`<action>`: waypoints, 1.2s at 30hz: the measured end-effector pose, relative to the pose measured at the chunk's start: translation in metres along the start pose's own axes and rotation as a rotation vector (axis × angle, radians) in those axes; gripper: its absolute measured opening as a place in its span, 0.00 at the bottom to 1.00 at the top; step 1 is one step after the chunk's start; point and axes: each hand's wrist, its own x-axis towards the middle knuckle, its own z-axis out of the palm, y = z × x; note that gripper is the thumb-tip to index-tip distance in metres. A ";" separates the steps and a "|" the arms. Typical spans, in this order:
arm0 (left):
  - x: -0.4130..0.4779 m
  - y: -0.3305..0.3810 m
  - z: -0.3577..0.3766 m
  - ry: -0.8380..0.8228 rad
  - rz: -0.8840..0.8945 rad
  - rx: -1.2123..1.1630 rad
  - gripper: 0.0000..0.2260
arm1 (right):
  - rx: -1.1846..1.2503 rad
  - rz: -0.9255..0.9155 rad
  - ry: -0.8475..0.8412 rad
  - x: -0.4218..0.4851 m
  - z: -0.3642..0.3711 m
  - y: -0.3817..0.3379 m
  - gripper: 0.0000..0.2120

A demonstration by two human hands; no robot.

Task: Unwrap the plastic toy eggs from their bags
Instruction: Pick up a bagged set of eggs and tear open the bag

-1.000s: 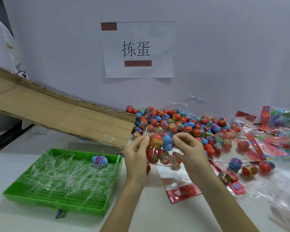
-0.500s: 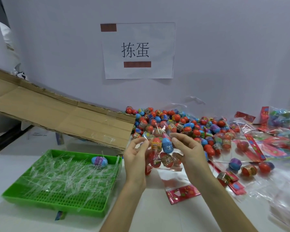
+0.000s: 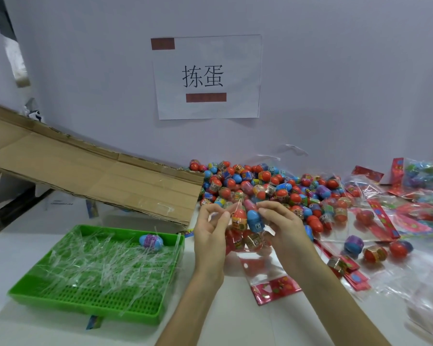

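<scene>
I hold a clear plastic bag of toy eggs (image 3: 248, 226) above the table, a red egg and a blue egg showing at its top. My left hand (image 3: 210, 231) pinches the bag's upper left edge. My right hand (image 3: 283, 226) pinches its upper right edge. A thin clear strip stands up between my fingertips. Behind lies a big pile of loose eggs (image 3: 260, 186).
A green tray (image 3: 35, 293) at the left holds several clear plastic strips and one blue egg (image 3: 151, 241). A cardboard flap (image 3: 85, 171) slopes above it. Empty bags with red headers (image 3: 275, 288) and a few loose eggs (image 3: 375, 253) litter the right.
Both hands have lifted the bag slightly and pulled its top apart; a thin strip now sticks up at the opening.
</scene>
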 end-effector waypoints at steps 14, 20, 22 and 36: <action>-0.007 0.007 0.006 -0.224 -0.059 -0.144 0.05 | 0.061 0.062 0.055 -0.001 -0.001 -0.004 0.07; -0.010 0.008 0.006 -0.167 -0.103 -0.144 0.07 | 0.064 0.078 0.083 -0.002 0.001 -0.004 0.09; -0.010 0.010 0.005 -0.103 -0.139 -0.173 0.09 | 0.059 0.077 0.062 -0.004 0.002 -0.004 0.10; -0.011 0.010 0.007 -0.109 -0.259 -0.438 0.08 | 0.140 0.028 -0.083 -0.008 0.007 -0.006 0.18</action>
